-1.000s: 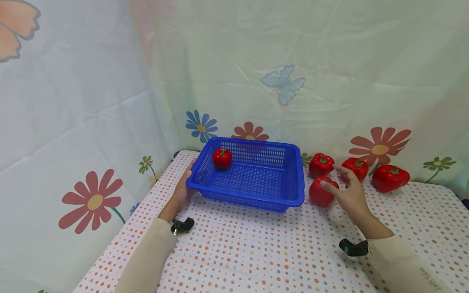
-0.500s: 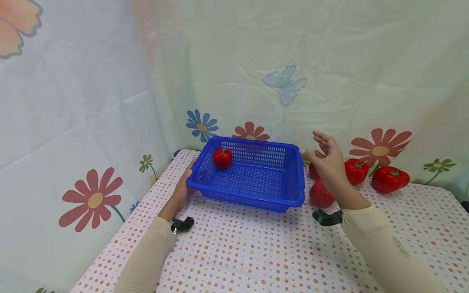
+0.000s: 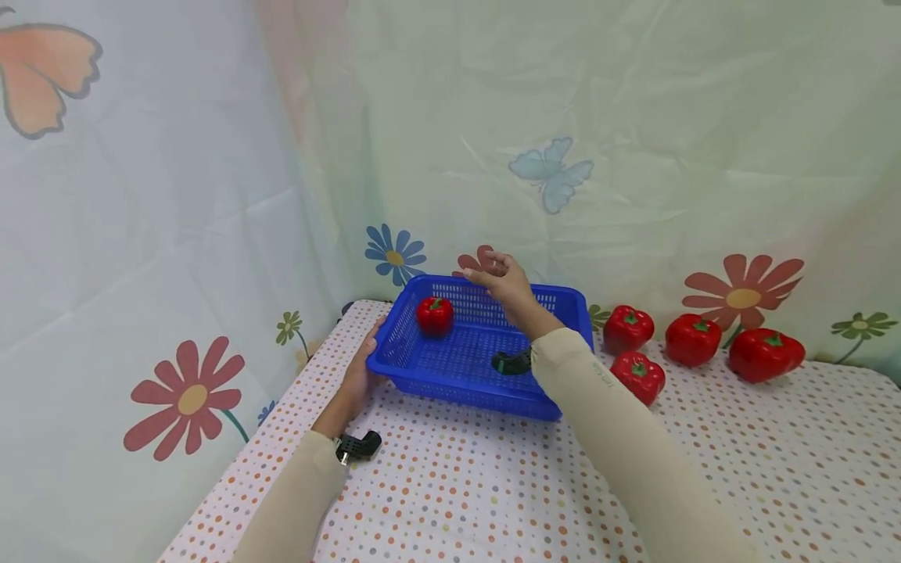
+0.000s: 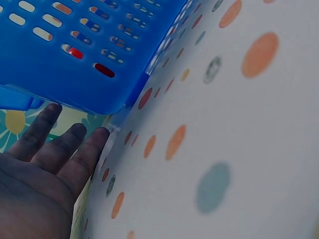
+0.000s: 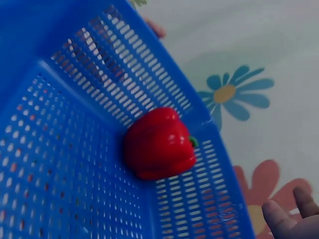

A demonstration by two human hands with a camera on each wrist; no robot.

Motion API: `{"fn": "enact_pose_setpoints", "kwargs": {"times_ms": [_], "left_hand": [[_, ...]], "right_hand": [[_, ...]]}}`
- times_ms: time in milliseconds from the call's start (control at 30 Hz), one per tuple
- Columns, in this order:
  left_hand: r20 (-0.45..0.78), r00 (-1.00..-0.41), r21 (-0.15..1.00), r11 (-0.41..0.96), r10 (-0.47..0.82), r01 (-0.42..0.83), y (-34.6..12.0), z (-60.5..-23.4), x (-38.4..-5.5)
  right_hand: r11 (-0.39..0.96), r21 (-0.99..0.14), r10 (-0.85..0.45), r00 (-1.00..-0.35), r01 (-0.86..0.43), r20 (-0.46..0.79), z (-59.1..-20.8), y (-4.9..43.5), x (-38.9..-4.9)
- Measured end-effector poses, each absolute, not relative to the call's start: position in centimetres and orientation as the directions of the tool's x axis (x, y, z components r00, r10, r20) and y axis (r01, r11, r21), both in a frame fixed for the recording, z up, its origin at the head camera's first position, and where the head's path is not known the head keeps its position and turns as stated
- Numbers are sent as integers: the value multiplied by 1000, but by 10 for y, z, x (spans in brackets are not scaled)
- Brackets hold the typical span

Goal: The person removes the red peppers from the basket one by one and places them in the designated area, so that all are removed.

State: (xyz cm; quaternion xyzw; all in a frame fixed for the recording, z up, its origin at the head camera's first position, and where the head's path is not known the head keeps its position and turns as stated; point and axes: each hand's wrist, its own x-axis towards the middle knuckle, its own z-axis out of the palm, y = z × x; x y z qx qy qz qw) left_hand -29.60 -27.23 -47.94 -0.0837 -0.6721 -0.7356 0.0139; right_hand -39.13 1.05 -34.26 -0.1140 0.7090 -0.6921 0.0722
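Note:
A blue perforated plastic basket (image 3: 464, 389) stands on the table, with one red bell pepper (image 3: 435, 317) in its back left corner. The right wrist view shows this pepper (image 5: 157, 147) lying against the basket walls, its green stem toward the wall. Against the basket's left side lies my left hand (image 3: 357, 374); in the left wrist view its fingers (image 4: 84, 154) are extended beside the basket's lower corner. My right hand (image 3: 512, 288) hovers over the back of the basket, fingers loosely bent, nothing between them. Its forearm covers the basket's right part.
Several more red bell peppers sit right of the basket: one near its right back corner (image 3: 628, 328), one in front (image 3: 637, 378), others farther right (image 3: 693, 340). A dotted cloth covers the table (image 3: 450, 485). Flower-printed curtains (image 3: 436, 156) rise behind and at left.
My right hand has moved left from the peppers on the table, across the basket's right rim, to above the basket. The left hand has stayed at the basket's side. The view has shifted slightly.

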Motion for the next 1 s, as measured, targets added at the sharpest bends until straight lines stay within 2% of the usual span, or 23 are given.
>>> {"fn": "enact_pose_setpoints", "kwargs": {"times_ms": [200,367,467,600,733,1000], "left_hand": [[155,-983,984,-101,100,145,-275,-480,-293],[166,-980,984,-83,106,157,-273,-478,-294],[178,-979,982,-80,104,170,-275,-476,-294],[175,-981,983,-72,80,170,-279,-476,-292],[160,-983,986,-66,87,154,-279,-478,-289],[160,-984,986,-63,81,155,-276,-478,-290]], "right_hand": [[-1,-999,-249,-968,38,-36,-364,-25,-414],[141,-982,-237,-958,128,-159,-375,-38,-415],[230,-963,-261,-945,138,-198,-377,-49,-414],[348,-932,-331,-916,103,-225,-382,-66,-415],[412,-908,-356,-905,71,-233,-392,-75,-417],[607,-787,-359,-921,-109,-150,-396,-80,-413]]}}
